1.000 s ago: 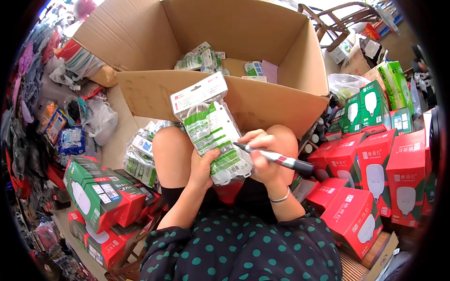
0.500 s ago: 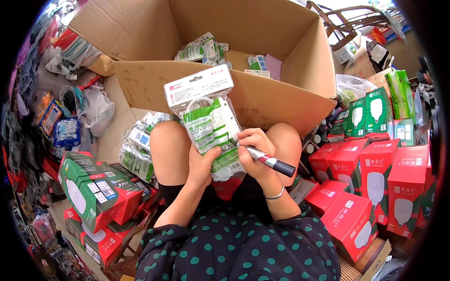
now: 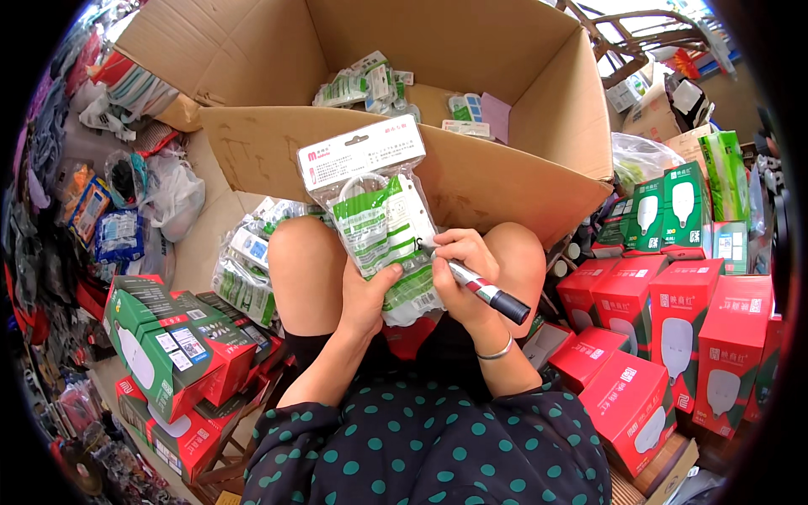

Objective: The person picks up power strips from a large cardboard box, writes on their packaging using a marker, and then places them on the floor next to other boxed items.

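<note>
Between my knees my left hand (image 3: 368,295) grips a bagged power strip (image 3: 370,240) by its lower left side, thumb across the front. The bag is clear plastic with green print and a white header card (image 3: 362,156); a white cord loop and white body show through. In my right hand (image 3: 463,273) is a thick marker pen (image 3: 486,290), its black end toward the lower right. The pen's tip meets the right side of the bag, where a short dark stroke shows; my fingers partly hide the tip.
Beyond my knees stands a large open cardboard box (image 3: 404,181) holding several bagged pieces (image 3: 366,84). More bagged pieces (image 3: 252,257) lie beside my left knee. Red and green bulb boxes are stacked at left (image 3: 160,345) and right (image 3: 627,404). White plastic bags (image 3: 175,198) lie far left.
A dark ink stroke on the bag beside the pen tip is now plainer. My right hand has shifted very slightly; both hands keep their holds.
</note>
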Action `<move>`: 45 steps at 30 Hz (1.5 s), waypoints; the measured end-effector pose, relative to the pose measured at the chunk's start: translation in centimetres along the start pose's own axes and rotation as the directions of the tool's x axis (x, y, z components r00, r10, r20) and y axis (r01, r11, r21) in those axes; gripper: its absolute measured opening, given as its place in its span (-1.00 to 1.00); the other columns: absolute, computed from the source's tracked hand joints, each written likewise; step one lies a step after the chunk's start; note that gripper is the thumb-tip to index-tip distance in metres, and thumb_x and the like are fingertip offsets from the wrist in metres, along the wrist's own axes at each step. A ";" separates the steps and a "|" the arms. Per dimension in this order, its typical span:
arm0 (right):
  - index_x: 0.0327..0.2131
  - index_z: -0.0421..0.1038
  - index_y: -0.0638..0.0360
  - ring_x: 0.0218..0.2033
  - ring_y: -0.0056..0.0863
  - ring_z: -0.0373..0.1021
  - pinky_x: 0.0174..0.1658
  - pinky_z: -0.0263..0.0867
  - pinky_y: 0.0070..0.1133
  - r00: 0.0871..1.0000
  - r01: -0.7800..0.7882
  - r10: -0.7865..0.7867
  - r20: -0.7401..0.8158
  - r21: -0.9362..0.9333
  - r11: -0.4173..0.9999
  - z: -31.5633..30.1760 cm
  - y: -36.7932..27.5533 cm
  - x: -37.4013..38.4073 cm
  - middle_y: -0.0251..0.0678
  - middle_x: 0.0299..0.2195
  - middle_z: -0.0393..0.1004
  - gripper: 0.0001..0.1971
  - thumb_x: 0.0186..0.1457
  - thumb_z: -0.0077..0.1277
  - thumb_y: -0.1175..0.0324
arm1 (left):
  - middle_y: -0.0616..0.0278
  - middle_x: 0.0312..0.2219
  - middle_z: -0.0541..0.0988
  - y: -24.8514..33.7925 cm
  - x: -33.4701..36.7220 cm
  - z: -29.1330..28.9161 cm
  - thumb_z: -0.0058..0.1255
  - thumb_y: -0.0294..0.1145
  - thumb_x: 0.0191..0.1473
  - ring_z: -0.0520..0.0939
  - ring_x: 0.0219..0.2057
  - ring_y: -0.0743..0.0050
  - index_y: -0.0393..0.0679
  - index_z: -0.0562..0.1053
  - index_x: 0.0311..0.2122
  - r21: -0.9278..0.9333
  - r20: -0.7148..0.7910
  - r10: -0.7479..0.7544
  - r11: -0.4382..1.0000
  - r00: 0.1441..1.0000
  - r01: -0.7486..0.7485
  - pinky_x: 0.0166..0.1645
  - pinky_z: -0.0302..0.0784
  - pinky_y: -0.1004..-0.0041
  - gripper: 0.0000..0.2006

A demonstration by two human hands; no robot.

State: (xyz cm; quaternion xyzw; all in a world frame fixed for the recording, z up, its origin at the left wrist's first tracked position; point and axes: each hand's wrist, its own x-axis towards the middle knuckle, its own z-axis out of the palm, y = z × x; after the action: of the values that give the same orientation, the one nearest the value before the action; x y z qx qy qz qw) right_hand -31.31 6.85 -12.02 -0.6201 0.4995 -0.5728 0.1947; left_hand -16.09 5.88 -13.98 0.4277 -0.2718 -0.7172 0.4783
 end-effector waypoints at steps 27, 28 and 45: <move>-0.33 0.21 0.22 -0.47 -0.46 0.31 -0.37 0.22 -0.60 0.913 -0.193 0.263 -0.311 0.239 0.952 -3.0 0.6 0.3 -0.13 -0.46 0.36 -0.82 0.05 -0.14 0.33 | -0.13 0.17 0.05 0.2 -1.0 -26.8 0.09 -0.52 -0.16 0.14 0.17 0.09 -0.30 -0.11 0.24 0.760 -0.645 0.572 0.550 0.507 0.347 0.23 0.03 0.31 -0.14; -0.33 0.21 0.22 -0.47 -0.46 0.31 -0.37 0.22 -0.60 0.909 -0.187 0.255 -0.330 0.224 0.956 -3.3 0.5 0.5 -0.13 -0.46 0.36 -0.82 0.05 -0.14 0.33 | -0.12 0.17 0.05 -0.2 -0.8 -26.7 0.08 -0.54 -0.19 0.05 0.22 0.05 -0.29 -0.09 0.23 0.784 -0.607 0.587 0.552 0.535 0.284 0.27 -0.09 0.31 -0.14; -0.04 0.10 0.20 -0.42 -0.27 0.40 -0.24 0.34 -0.36 0.945 0.059 -0.119 -0.305 -0.198 0.978 -9.6 7.0 10.9 -0.17 -0.50 0.46 -0.62 0.19 -0.13 0.20 | 0.17 -0.03 0.42 19.0 29.5 3.6 -0.02 -0.40 0.01 0.36 0.07 0.30 -0.17 0.35 0.00 0.821 0.562 0.257 -0.065 0.786 -0.567 0.15 0.19 0.29 -0.61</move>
State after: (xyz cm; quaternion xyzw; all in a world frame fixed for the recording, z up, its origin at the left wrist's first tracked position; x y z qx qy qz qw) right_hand -44.45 -2.19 -9.52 -0.5582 0.5469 -0.6233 0.0276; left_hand -15.78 -28.78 -7.44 0.4382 -0.8450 -0.2070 0.2262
